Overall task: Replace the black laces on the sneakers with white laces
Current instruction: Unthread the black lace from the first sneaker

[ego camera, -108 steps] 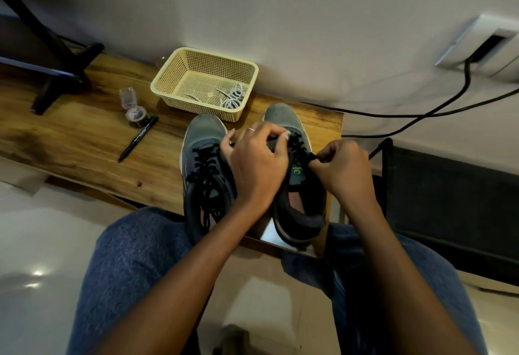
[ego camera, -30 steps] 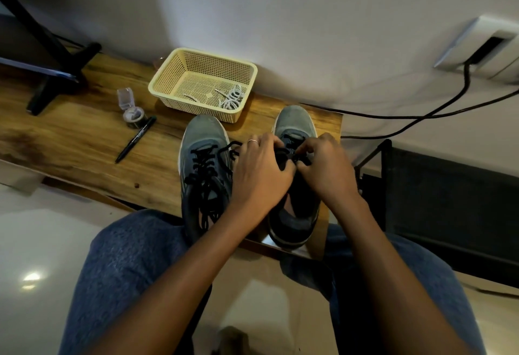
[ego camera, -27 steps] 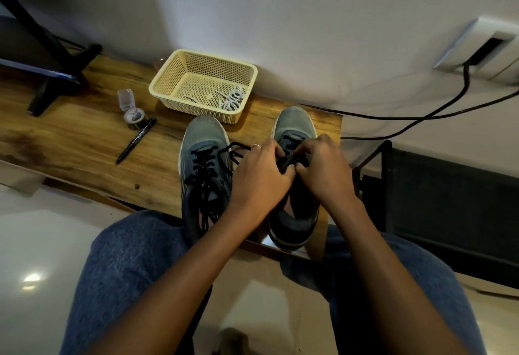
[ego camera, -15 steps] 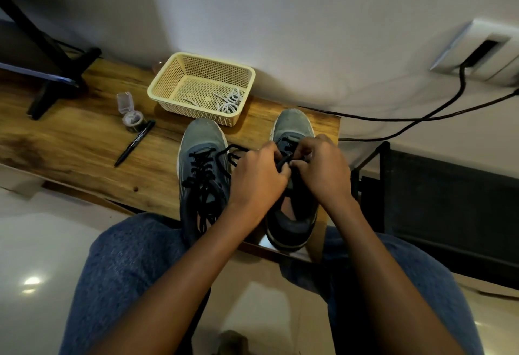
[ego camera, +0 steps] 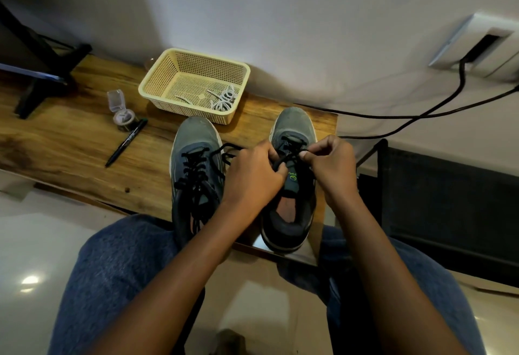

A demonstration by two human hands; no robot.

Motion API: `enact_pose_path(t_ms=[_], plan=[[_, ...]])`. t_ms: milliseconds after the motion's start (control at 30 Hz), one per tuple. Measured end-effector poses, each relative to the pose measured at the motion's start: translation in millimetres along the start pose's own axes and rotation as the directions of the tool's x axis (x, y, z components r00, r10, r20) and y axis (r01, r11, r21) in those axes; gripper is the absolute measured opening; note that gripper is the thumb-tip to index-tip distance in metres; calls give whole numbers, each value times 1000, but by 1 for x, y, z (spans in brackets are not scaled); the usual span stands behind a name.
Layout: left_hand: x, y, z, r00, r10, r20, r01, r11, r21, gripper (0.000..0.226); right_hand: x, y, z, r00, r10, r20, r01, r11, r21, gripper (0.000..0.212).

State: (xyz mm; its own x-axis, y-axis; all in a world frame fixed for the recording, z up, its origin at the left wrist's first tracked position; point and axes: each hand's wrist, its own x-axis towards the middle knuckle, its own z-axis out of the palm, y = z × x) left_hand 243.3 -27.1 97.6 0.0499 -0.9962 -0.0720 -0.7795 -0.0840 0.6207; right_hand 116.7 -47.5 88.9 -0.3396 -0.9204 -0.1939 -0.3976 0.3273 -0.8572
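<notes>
Two grey sneakers stand side by side on the wooden table (ego camera: 70, 141), toes toward the wall. The left sneaker (ego camera: 195, 169) is fully laced in black. Over the right sneaker (ego camera: 292, 130), my left hand (ego camera: 252, 177) and my right hand (ego camera: 332, 166) each pinch the black lace (ego camera: 283, 159) above its tongue. A loose loop of that lace trails left toward the other shoe. White laces (ego camera: 224, 100) lie coiled in the cream basket (ego camera: 157, 82) behind the shoes.
A black pen (ego camera: 126, 141) and a small open clear container (ego camera: 122, 113) lie left of the shoes. A black stand base (ego camera: 42, 73) sits at the far left. Black cables (ego camera: 421, 114) run along the wall to the right. My knees are under the table edge.
Both hands have shifted slightly apart and drawn the black lace up from the right sneaker's upper eyelets, so the tongue with its green logo now shows. The left sneaker has not moved.
</notes>
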Motion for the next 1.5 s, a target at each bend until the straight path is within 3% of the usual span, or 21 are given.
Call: enact_pose_path(t_ms=[167,300,367,467,600,733,867,967,1033,1300,1500], plan=[[2,0,-1,1000,7,3,-8,1000,29,17,1,-3,-4,953,-254,164,280,947,-161,22],[3,-1,-1,1000,23,3,-23,999,35,19,-2,1,-2,920,-280,275,386,771,-507,24],[3,-2,-2,1000,27,1,-27,999,31,18,-4,1,-3,904,-345,252,427,715,-554,19],[4,-2,-2,1000,21,3,-21,1000,10,16,-5,-1,-2,916,-350,195,400,810,-428,11],[5,-1,-4,1000,3,2,-3,1000,-23,12,-6,-5,-2,976,-212,44,217,962,-168,23],[5,-2,-4,1000,-10,-1,10,999,-32,10,1,-6,-13,990,-83,-114,87,996,36,15],[5,-4,-3,1000,-15,-8,15,1000,-12,11,-2,-6,-10,966,-257,35,258,943,-208,14],[6,-4,-2,1000,-6,0,6,1000,-9,14,-9,-9,-4,929,-287,233,367,789,-493,27],[7,-5,-1,1000,-2,4,2,1000,-14,14,-12,-11,-3,916,-296,271,401,680,-613,30],[7,-4,-2,1000,-4,6,4,1000,-22,15,-14,-12,-2,903,-348,254,418,565,-711,19],[6,-1,-4,1000,-22,11,23,998,-53,12,-9,-10,-11,912,-411,-8,313,707,-635,8]])
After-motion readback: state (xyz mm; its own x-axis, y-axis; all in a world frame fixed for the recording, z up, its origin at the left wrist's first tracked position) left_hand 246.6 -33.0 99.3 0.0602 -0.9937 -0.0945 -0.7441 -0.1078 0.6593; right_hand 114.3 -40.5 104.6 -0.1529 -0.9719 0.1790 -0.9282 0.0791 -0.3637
